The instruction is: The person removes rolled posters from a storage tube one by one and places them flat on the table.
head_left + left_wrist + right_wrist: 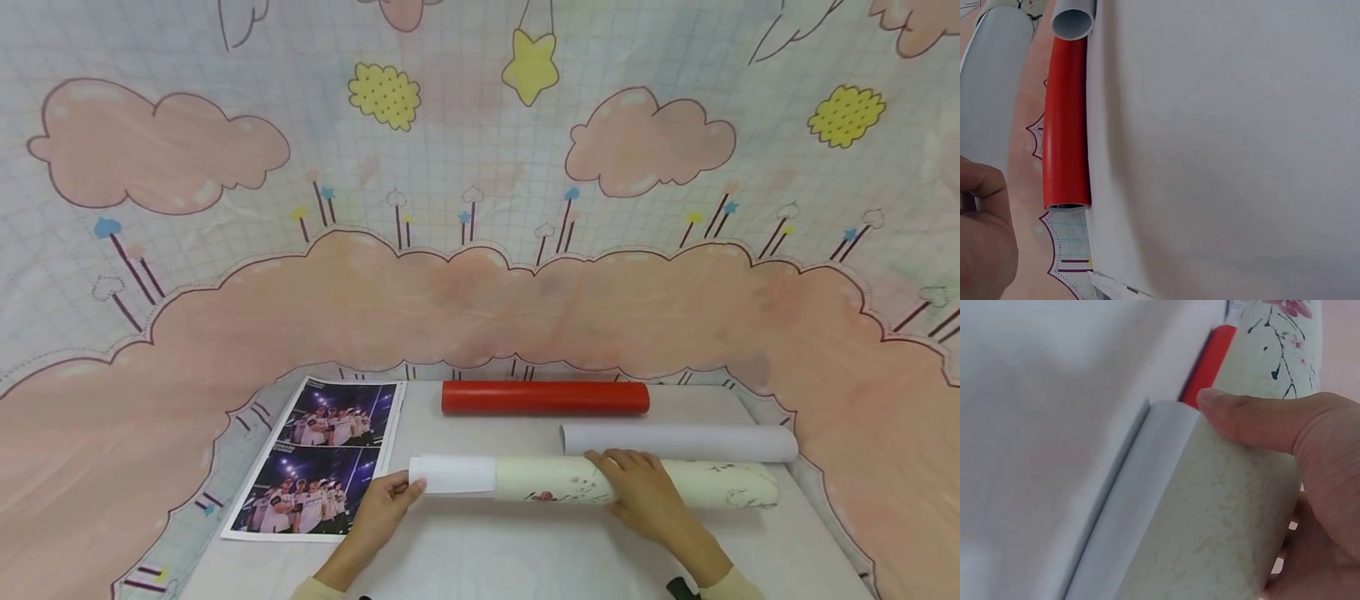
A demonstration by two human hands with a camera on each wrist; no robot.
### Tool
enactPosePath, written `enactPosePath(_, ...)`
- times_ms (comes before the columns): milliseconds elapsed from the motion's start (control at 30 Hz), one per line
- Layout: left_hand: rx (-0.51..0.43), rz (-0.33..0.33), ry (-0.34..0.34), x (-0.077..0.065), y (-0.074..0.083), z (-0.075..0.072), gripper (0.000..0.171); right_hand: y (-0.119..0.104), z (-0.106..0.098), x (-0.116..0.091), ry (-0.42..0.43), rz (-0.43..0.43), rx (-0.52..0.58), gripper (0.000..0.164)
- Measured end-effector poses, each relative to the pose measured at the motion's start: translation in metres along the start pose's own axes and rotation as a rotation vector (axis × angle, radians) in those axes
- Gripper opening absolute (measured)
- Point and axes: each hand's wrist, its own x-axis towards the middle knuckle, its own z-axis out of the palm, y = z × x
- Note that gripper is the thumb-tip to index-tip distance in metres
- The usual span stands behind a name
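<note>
A cream tube with a flower-branch pattern (540, 482) lies sideways before the person. From its left end sticks out a rolled white sheet (453, 476), partly inside the tube, its inner part hidden. The left hand (384, 507) pinches the outer end of this white roll between thumb and fingers. Around the middle of the patterned tube, the right hand (647, 498) has its grip, and the right wrist view shows its thumb (1254, 419) across the surface. In the left wrist view, the curled fingers (982, 181) overlap the white roll.
Just behind the patterned tube lies a plain white tube (678, 443). Farther back is a red tube (543, 397) with a hollow end. A printed sheet with two group photos (315, 467) lies flat at the left. A cartoon cloud-patterned cloth (480, 308) hangs behind the table.
</note>
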Motion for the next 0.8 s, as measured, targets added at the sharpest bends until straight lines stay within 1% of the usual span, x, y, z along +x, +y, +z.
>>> enactPosePath(200,-0.001,0.002,-0.005,0.002,0.004,-0.008,0.028,0.007,-0.002,-0.003,0.059,-0.001,-0.010,0.082)
enactPosePath(333,-0.021,0.005,-0.001,0.004,0.006,-0.015,0.029,0.014,-0.003,-0.004,0.095,-0.009,-0.030,0.085)
enactPosePath(467,-0.050,-0.002,0.006,0.005,0.008,-0.021,0.025,0.023,-0.004,-0.004,0.130,-0.020,-0.044,0.085)
enactPosePath(667,-0.022,-0.017,0.012,0.006,0.013,-0.030,0.023,0.033,-0.006,-0.005,0.152,-0.045,-0.047,0.085)
enactPosePath(800,0.006,-0.015,0.028,0.008,0.013,-0.038,0.025,0.039,-0.007,-0.007,0.163,-0.042,-0.056,0.084)
